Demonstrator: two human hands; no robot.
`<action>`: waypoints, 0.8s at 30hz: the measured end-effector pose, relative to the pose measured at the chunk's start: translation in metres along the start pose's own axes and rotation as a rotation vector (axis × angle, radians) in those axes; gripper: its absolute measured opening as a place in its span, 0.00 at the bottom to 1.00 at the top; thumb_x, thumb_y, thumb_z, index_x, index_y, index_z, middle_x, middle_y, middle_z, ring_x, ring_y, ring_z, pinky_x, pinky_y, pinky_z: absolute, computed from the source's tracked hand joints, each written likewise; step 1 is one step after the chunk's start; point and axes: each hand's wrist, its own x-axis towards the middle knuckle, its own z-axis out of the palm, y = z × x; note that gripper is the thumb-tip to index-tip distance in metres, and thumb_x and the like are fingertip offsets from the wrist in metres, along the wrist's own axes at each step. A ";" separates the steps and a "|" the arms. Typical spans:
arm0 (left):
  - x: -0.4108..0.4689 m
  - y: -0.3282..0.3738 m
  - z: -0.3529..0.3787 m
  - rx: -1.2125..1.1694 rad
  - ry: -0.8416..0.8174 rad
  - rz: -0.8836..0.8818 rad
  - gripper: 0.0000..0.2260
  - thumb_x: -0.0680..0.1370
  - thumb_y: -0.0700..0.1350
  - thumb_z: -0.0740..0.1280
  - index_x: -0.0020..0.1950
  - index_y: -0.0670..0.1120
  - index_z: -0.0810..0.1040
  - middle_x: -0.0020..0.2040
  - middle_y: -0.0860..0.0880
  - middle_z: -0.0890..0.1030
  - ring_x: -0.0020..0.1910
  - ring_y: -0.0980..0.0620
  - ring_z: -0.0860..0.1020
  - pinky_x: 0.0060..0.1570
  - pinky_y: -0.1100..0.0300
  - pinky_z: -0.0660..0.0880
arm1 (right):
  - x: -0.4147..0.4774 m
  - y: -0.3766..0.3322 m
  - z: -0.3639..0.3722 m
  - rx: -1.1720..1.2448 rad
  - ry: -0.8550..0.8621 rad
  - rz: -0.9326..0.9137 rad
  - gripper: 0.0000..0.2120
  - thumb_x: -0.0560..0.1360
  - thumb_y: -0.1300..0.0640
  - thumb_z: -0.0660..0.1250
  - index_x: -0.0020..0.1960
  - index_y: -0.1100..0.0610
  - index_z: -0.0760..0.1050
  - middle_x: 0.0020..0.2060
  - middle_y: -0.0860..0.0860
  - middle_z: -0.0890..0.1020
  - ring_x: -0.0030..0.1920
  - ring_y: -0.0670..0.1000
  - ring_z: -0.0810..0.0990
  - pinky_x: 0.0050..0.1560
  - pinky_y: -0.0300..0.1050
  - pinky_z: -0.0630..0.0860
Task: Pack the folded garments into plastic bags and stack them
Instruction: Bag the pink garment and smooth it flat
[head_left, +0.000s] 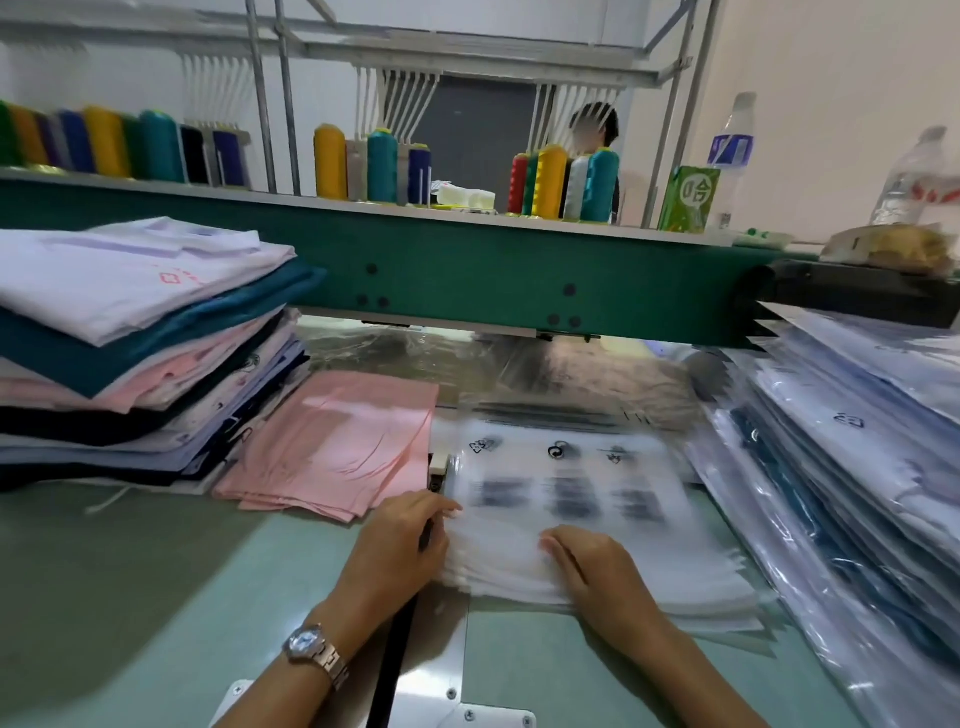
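Left hand (400, 540), right hand (589, 569) grip plastic bag (561, 467) (white garment (498, 574) inside).

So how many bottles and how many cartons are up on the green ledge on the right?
Clear bottles: 2
Green carton: 1
Total: 3

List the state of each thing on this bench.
Bags, stacked flat, blurred.
Left hand, at the bags' left edge, grip unclear.
Right hand, on the bags, fingers bent.
Pink garment, folded, unbagged, lying flat.
Left stack, folded, unbagged.
Right stack, bagged, piled.
Blue-label bottle, upright.
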 end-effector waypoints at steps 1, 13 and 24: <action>0.000 0.000 0.000 -0.004 0.031 0.010 0.08 0.76 0.40 0.70 0.53 0.48 0.82 0.47 0.56 0.82 0.47 0.56 0.78 0.51 0.60 0.75 | -0.001 -0.001 0.000 -0.001 0.031 -0.003 0.11 0.81 0.53 0.59 0.44 0.53 0.77 0.38 0.47 0.80 0.40 0.52 0.78 0.42 0.49 0.74; 0.002 0.012 0.001 0.130 0.139 0.215 0.05 0.70 0.41 0.78 0.44 0.47 0.84 0.40 0.53 0.84 0.39 0.53 0.81 0.47 0.60 0.70 | 0.009 -0.052 0.015 -0.107 0.288 -0.268 0.10 0.75 0.54 0.69 0.54 0.56 0.82 0.48 0.48 0.83 0.48 0.50 0.80 0.50 0.41 0.69; 0.001 0.004 0.000 0.162 0.146 0.289 0.06 0.76 0.47 0.69 0.43 0.51 0.85 0.40 0.58 0.84 0.39 0.57 0.80 0.46 0.61 0.68 | 0.021 -0.065 0.018 -0.263 0.344 -0.369 0.03 0.72 0.57 0.72 0.42 0.56 0.81 0.41 0.51 0.81 0.42 0.54 0.79 0.42 0.46 0.70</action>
